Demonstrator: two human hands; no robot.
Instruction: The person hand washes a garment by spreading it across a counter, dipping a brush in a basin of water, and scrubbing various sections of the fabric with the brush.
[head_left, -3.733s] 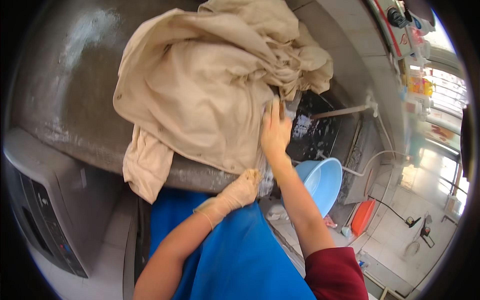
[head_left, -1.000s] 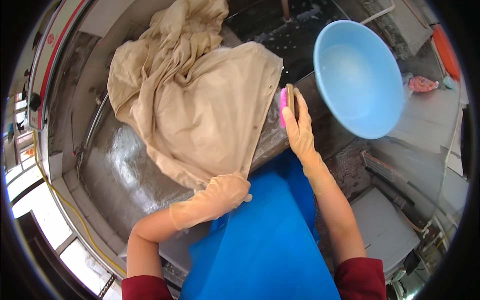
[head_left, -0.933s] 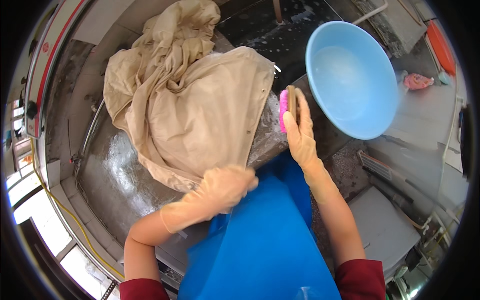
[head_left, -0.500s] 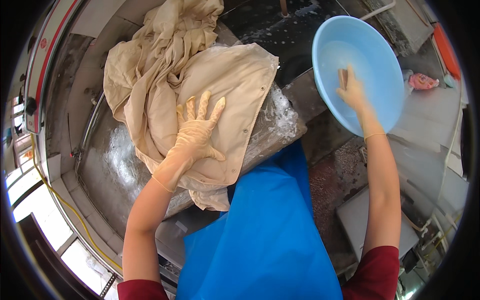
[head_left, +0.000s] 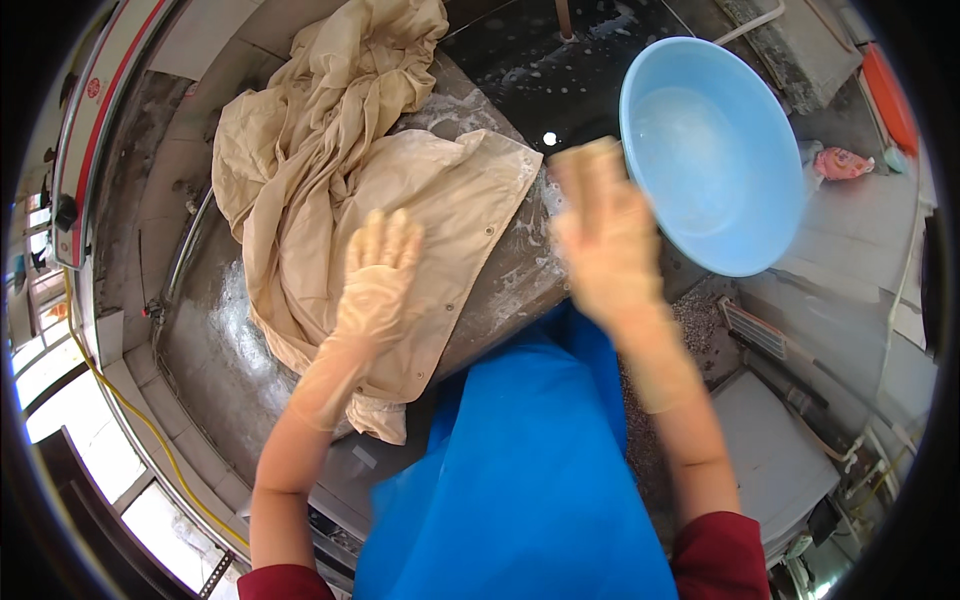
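A large beige cloth [head_left: 400, 180] with metal eyelets along its edge lies heaped and partly spread on a wet, soapy slab [head_left: 520, 270]. My left hand [head_left: 378, 285], in a pale rubber glove, rests on the spread part with its fingers stretched out. My right hand [head_left: 612, 250], gloved too and smeared by motion, is between the cloth and a light blue basin [head_left: 745, 240]. It grips a brown, block-shaped scrubbing brush [head_left: 578, 158]; blur hides its bristle side. The basin holds cloudy, soapy water.
Dark water with foam [head_left: 510, 60] lies beyond the slab. A blue apron [head_left: 520, 460] covers my front. To the right are a red-orange container [head_left: 890, 100], a pink packet [head_left: 843, 163] and a grey box-like surface [head_left: 770, 450]. A yellow hose [head_left: 150, 430] runs along the left.
My right hand has come out of the basin with the brush and moved left toward the cloth. My left hand has slid slightly, and the cloth's far corner has folded and shifted nearer.
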